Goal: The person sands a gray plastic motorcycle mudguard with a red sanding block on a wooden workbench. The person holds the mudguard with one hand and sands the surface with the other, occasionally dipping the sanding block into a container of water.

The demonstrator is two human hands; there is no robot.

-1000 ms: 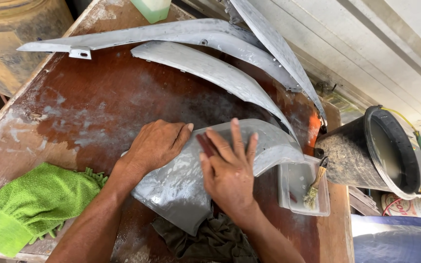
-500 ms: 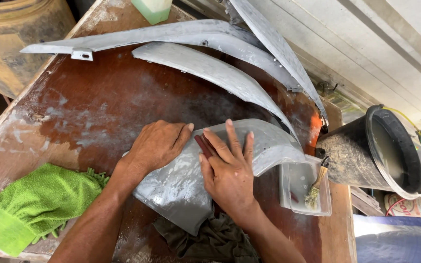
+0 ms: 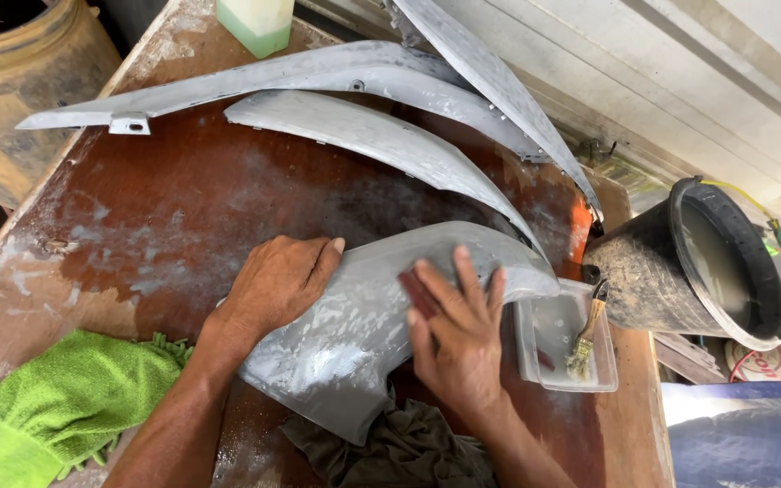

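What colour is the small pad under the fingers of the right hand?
Dark reddish-brown; the pad shows under the right hand in the head view.

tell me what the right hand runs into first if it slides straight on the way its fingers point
Probably the long curved grey panel beyond the one under the right hand, after a strip of bare table; depth is unclear.
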